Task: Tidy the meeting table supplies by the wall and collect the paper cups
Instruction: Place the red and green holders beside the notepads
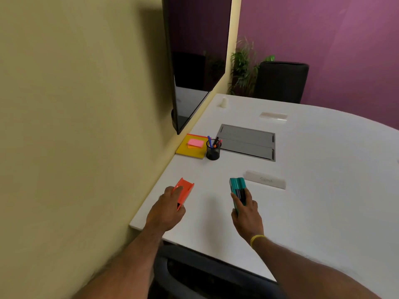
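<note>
My left hand (167, 209) grips an orange stapler-like tool (185, 190) near the wall edge of the white table (323, 190). My right hand (246, 210) holds a teal tool (237, 186) of the same kind, a little to the right. Farther along the wall lie a yellow notepad (187, 150) with pink sticky notes (195, 143) on top, and a black mesh pen cup (213, 150) with several pens beside it. One white paper cup (224, 102) stands upside down at the far end of the table.
A grey cable hatch (248, 141) is set into the table. A white name card (266, 181) lies just past my right hand, another card (273, 116) farther back. A dark wall screen (190, 67), a black chair (281, 82) and a plant (243, 65) stand beyond.
</note>
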Demonstrator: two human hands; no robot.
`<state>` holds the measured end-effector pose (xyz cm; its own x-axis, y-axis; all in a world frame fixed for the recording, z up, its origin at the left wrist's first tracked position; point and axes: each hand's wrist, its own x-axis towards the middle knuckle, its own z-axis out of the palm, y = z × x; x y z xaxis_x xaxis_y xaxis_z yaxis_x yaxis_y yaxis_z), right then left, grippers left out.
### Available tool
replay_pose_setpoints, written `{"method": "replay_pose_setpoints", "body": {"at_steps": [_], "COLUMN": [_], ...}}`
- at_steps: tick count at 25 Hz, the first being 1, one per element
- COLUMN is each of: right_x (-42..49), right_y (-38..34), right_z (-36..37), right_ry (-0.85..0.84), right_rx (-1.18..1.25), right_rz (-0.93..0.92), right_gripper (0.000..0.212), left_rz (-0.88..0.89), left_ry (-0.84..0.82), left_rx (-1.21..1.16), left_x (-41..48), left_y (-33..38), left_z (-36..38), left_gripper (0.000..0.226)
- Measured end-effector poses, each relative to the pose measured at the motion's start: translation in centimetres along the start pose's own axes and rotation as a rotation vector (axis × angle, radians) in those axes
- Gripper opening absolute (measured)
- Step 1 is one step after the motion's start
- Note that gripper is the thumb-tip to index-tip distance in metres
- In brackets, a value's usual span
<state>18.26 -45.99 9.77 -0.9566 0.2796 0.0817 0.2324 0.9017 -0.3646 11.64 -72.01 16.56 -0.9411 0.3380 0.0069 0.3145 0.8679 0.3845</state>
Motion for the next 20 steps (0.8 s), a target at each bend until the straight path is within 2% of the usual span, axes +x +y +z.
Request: {"method": "replay_pose_setpoints", "body": {"at_steps": [4,8,20], "right_x": [3.6,7.0,22.2], "right_y": [-2.6,-5.3,-12.9], "right_z": [1.9,4.4,15.7], "right_ry": [-0.033,-0.034,-0.079], "right_rx": [0.024,0.063,0.13], "right_rz": [0.025,0.069,0.275], "right_gripper": [0.057,0.057,0.058], "left_rz": [-0.06,-0.059,-0.053], "left_ry": [-0.009,-0.076,-0.129], "left_rx": [-0.044,-0.062,-0.177], "left_x": [4.6,9.5,28.9], "left_y": [-3.2,-6.2,-14.9], "left_z": [0.4,1.9,9.1], "left_gripper": [0.063,0.063,0.063]}}
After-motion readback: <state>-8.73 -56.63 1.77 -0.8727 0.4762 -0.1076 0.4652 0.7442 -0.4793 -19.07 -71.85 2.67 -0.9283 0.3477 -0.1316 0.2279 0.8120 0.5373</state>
